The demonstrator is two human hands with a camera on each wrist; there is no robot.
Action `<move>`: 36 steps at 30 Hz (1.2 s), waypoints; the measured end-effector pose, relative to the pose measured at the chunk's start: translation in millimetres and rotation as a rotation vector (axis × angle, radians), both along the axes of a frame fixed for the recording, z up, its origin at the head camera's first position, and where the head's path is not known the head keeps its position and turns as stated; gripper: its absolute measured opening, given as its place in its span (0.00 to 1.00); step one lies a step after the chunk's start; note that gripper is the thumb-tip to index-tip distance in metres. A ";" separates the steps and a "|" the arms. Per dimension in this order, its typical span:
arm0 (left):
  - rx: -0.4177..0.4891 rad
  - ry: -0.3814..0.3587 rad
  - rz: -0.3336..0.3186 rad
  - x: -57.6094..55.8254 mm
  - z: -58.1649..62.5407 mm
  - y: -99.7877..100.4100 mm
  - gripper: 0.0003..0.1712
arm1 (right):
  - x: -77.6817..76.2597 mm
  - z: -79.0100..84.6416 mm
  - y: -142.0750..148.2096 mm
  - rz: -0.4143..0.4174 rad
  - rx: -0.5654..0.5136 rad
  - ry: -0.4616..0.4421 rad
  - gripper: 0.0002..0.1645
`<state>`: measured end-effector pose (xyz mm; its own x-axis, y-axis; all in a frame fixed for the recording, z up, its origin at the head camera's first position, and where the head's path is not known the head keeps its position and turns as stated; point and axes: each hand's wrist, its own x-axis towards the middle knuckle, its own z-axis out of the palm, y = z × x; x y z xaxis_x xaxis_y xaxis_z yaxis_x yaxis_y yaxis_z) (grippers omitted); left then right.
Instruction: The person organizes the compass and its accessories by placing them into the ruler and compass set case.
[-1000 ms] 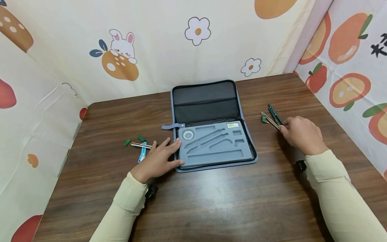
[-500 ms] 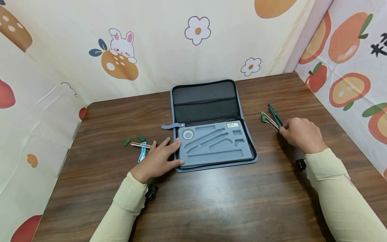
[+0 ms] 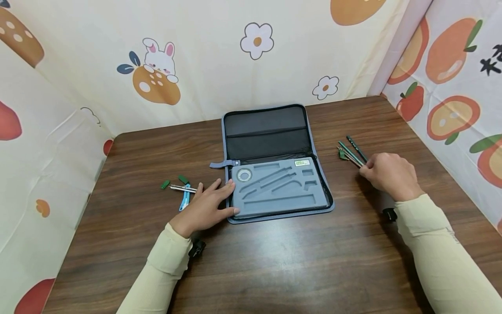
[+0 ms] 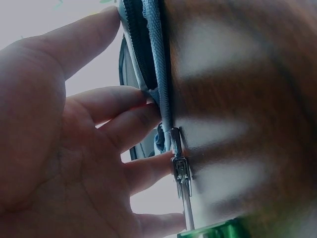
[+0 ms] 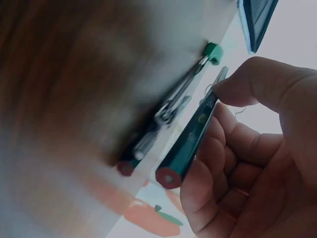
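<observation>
My right hand (image 3: 389, 175) pinches a dark green pencil (image 5: 190, 141) between thumb and fingers, at the right of the table. Beside it in the right wrist view lie a second green pencil (image 5: 126, 167), a metal compass (image 5: 166, 114) and a small green piece (image 5: 213, 52). My left hand (image 3: 205, 207) rests with spread fingers on the left edge of an open zip case (image 3: 330, 206). Inside the case is a grey moulded tray (image 3: 280, 210) with shaped recesses and a round ring (image 3: 244, 175). The left fingertips (image 4: 110, 22) touch the zipped rim.
Left of the case lie a blue cutter (image 3: 184, 199), a metal compass (image 3: 181, 188) and two small green pieces (image 3: 165, 184), close to the left hand. The case lid (image 3: 266, 126) lies folded back toward the patterned curtain (image 3: 211, 65). The table (image 3: 282, 270) is brown wood.
The two green pencils, close together before, now stand apart, the held one shifted left over the compass. The right hand has moved only slightly; the left hand stays put.
</observation>
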<state>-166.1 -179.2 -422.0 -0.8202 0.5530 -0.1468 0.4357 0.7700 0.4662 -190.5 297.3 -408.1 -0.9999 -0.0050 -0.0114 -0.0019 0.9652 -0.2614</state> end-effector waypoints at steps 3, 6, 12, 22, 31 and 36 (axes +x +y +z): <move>0.002 -0.007 -0.001 0.0 0.2 -0.2 0.44 | 0.5 3.0 -6.2 0.031 -0.017 0.030 0.12; 0.003 -0.011 0.001 0.1 -0.1 -0.5 0.44 | 1.2 5.6 -14.6 0.069 -0.027 0.059 0.10; 0.009 -0.022 0.002 0.9 -0.3 -0.5 0.44 | 7.2 13.3 -38.2 0.204 -0.015 0.131 0.07; 0.014 -0.017 0.007 0.7 1.1 -0.9 0.43 | 20.2 20.2 -89.1 0.551 0.021 0.310 0.05; 0.014 -0.020 0.001 0.3 0.6 -0.4 0.43 | 27.9 13.9 -126.9 0.777 0.038 0.396 0.11; 0.011 -0.017 0.001 -0.1 0.2 -0.2 0.43 | 29.0 6.6 -144.0 0.851 0.046 0.405 0.14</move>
